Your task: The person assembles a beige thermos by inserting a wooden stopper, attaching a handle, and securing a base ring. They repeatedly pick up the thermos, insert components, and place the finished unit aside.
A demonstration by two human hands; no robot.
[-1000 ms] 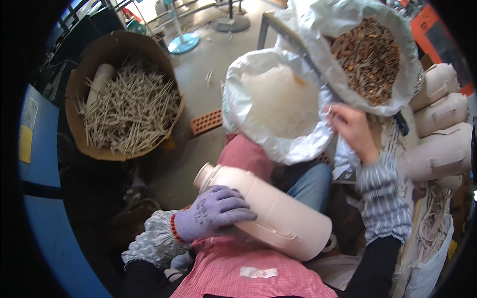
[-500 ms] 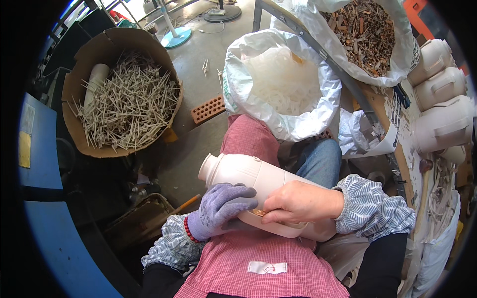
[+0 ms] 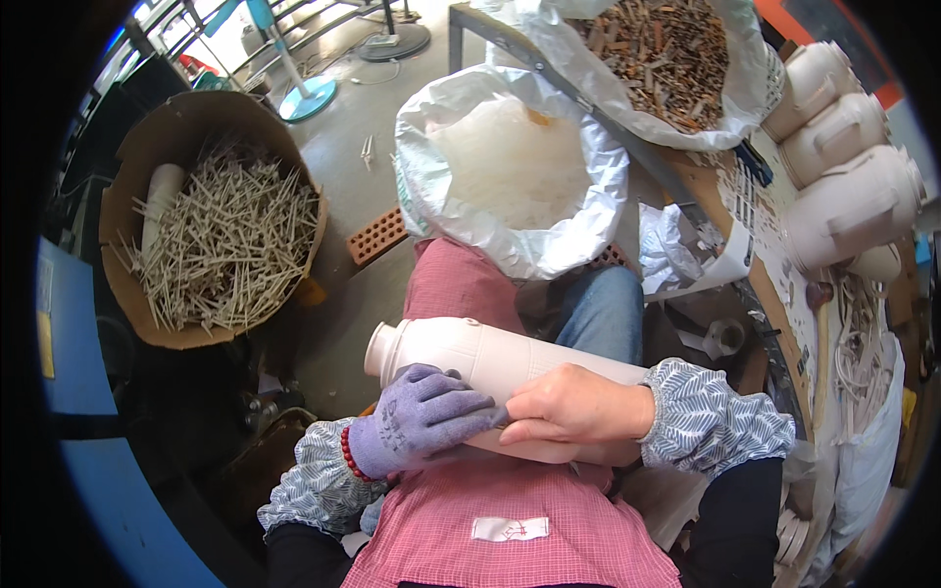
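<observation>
Touching one flask [image 3: 500, 353], two hands [image 3: 421, 416]

Bright light is coming in from the top of the view, where the far background is washing out to white. The floor [image 3: 343, 178] is catching a pale sheen, and the bottle [image 3: 490, 353] and white bag [image 3: 416, 186] are shining along their upper surfaces. Deep shadow is swallowing the lower left. The fisheye lens is bending the blue cabinet [image 3: 78, 363], detail is softening outward, and black corners are framing everything.
</observation>
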